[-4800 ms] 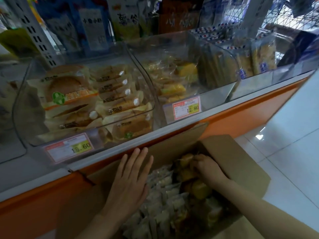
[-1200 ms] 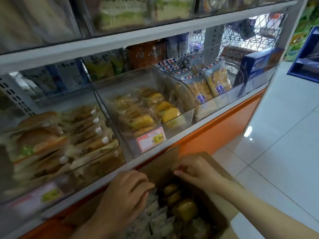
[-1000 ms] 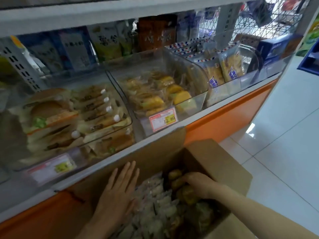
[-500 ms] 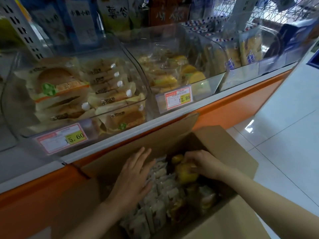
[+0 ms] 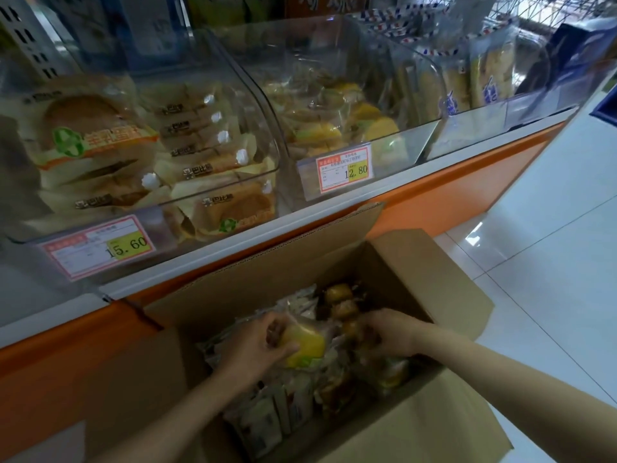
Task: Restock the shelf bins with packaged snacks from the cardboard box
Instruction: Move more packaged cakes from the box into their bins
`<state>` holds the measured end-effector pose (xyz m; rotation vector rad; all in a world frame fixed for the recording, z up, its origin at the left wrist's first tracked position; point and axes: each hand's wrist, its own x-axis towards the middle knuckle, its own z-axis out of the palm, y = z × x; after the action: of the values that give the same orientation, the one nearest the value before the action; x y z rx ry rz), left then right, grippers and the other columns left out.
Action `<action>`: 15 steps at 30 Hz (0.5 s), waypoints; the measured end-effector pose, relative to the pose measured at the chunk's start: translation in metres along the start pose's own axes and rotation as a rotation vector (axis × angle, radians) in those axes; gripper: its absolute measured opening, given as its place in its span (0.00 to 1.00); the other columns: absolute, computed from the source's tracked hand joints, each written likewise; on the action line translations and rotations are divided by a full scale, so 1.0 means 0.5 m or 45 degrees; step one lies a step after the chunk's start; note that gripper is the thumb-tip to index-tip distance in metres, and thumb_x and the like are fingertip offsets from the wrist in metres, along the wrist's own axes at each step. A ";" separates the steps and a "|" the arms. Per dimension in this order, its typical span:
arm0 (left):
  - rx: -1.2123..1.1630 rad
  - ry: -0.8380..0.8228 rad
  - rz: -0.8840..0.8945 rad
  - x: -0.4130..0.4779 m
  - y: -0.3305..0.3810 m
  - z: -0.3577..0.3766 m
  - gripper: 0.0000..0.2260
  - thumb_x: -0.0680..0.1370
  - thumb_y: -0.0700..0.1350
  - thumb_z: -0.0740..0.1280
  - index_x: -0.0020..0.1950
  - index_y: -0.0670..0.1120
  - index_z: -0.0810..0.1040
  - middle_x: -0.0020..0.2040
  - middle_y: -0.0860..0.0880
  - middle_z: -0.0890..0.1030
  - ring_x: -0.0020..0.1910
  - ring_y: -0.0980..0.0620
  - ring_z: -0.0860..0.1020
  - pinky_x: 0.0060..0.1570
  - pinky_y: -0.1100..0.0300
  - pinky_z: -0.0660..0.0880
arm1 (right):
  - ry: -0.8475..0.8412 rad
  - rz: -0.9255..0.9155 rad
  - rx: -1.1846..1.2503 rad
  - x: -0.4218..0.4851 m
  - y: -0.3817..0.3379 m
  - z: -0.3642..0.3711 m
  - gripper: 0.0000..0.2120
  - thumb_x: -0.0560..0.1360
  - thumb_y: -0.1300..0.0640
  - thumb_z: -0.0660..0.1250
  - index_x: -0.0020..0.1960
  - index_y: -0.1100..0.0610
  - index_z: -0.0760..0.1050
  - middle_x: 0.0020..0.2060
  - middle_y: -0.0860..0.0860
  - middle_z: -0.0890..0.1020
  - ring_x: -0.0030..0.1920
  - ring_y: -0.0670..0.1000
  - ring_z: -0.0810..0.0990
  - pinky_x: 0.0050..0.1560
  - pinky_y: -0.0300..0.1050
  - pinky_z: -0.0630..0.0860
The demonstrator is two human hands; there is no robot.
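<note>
Picking stage: gripping a yellow snack packet (image 5: 305,345) with the left hand (image 5: 253,342), fingers curled round its near end, low among the other packets in the cardboard box (image 5: 440,295). Digging in just beside it with the right hand (image 5: 392,332), fingers curled; cannot tell whether pinching anything. Next, probably: lift clear and carry up to the clear bin (image 5: 407,130) behind the 12.80 price tag (image 5: 345,168), where similar yellow packets lie. Mind the upright box flap (image 5: 300,238) against the shelf edge (image 5: 200,262), and the bin's front lip. Open floor (image 5: 551,262) to the right.
</note>
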<state>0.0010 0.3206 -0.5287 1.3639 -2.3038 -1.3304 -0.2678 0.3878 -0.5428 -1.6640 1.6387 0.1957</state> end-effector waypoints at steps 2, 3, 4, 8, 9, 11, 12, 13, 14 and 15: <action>-0.030 0.024 -0.018 -0.006 -0.008 -0.007 0.14 0.71 0.50 0.75 0.53 0.57 0.76 0.48 0.59 0.80 0.43 0.65 0.78 0.43 0.67 0.78 | -0.316 0.165 -0.262 0.020 0.017 0.037 0.35 0.66 0.42 0.75 0.68 0.50 0.66 0.64 0.52 0.71 0.65 0.57 0.70 0.61 0.51 0.72; -0.041 0.029 -0.017 -0.009 -0.010 -0.009 0.14 0.71 0.50 0.75 0.53 0.55 0.76 0.47 0.58 0.80 0.43 0.65 0.79 0.43 0.67 0.78 | -0.412 0.211 -0.338 0.029 0.020 0.052 0.43 0.65 0.41 0.76 0.73 0.51 0.60 0.69 0.54 0.65 0.69 0.60 0.65 0.66 0.55 0.69; -0.047 0.029 -0.018 -0.012 -0.011 -0.010 0.14 0.71 0.50 0.75 0.53 0.55 0.77 0.47 0.58 0.80 0.43 0.64 0.79 0.43 0.66 0.78 | -0.466 0.236 -0.373 0.037 0.021 0.060 0.48 0.65 0.40 0.76 0.75 0.51 0.54 0.72 0.56 0.61 0.72 0.62 0.60 0.68 0.58 0.65; -0.067 0.028 -0.041 -0.020 -0.019 -0.010 0.15 0.70 0.49 0.75 0.55 0.56 0.76 0.50 0.59 0.79 0.48 0.62 0.78 0.49 0.60 0.79 | -0.529 0.128 -0.386 0.053 0.015 0.040 0.48 0.66 0.42 0.76 0.76 0.51 0.53 0.75 0.54 0.60 0.73 0.61 0.60 0.70 0.58 0.64; -0.083 0.028 -0.047 -0.022 -0.022 -0.010 0.16 0.70 0.49 0.75 0.55 0.55 0.76 0.51 0.58 0.79 0.49 0.60 0.79 0.50 0.59 0.79 | -0.536 0.110 -0.361 0.053 0.016 0.033 0.44 0.66 0.43 0.76 0.75 0.51 0.57 0.73 0.53 0.63 0.72 0.60 0.63 0.69 0.56 0.66; -0.116 0.033 -0.044 -0.023 -0.029 -0.010 0.15 0.70 0.49 0.75 0.55 0.54 0.77 0.50 0.57 0.80 0.48 0.60 0.79 0.50 0.59 0.79 | -0.546 0.127 -0.270 0.048 0.021 0.028 0.38 0.67 0.42 0.75 0.71 0.50 0.63 0.70 0.51 0.68 0.69 0.57 0.68 0.66 0.54 0.69; -0.137 0.035 -0.041 -0.024 -0.032 -0.010 0.15 0.70 0.49 0.75 0.54 0.56 0.77 0.50 0.56 0.81 0.48 0.60 0.79 0.49 0.61 0.79 | -0.566 0.153 -0.197 0.044 0.022 0.028 0.37 0.67 0.39 0.74 0.70 0.48 0.64 0.69 0.49 0.69 0.68 0.56 0.68 0.65 0.53 0.70; -0.161 0.036 -0.039 -0.026 -0.033 -0.010 0.14 0.70 0.49 0.75 0.53 0.57 0.76 0.50 0.56 0.81 0.47 0.61 0.80 0.47 0.63 0.79 | -0.598 0.185 -0.110 0.038 0.021 0.028 0.37 0.65 0.34 0.72 0.69 0.46 0.65 0.68 0.47 0.69 0.68 0.54 0.68 0.66 0.53 0.69; -0.181 0.037 -0.038 -0.028 -0.034 -0.010 0.14 0.70 0.49 0.75 0.52 0.58 0.76 0.49 0.56 0.81 0.46 0.62 0.80 0.46 0.65 0.78 | -0.635 0.216 -0.029 0.033 0.020 0.029 0.39 0.64 0.29 0.69 0.69 0.44 0.65 0.69 0.45 0.68 0.69 0.53 0.67 0.67 0.53 0.68; -0.189 0.038 -0.038 -0.029 -0.035 -0.011 0.14 0.70 0.48 0.75 0.52 0.59 0.75 0.49 0.56 0.81 0.45 0.63 0.79 0.44 0.67 0.78 | -0.669 0.236 0.030 0.028 0.016 0.028 0.41 0.62 0.26 0.67 0.70 0.42 0.65 0.69 0.44 0.67 0.69 0.52 0.66 0.68 0.54 0.66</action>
<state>0.0230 0.3250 -0.5343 1.3664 -2.1263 -1.4479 -0.2671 0.3863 -0.5643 -1.2966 1.3762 0.6459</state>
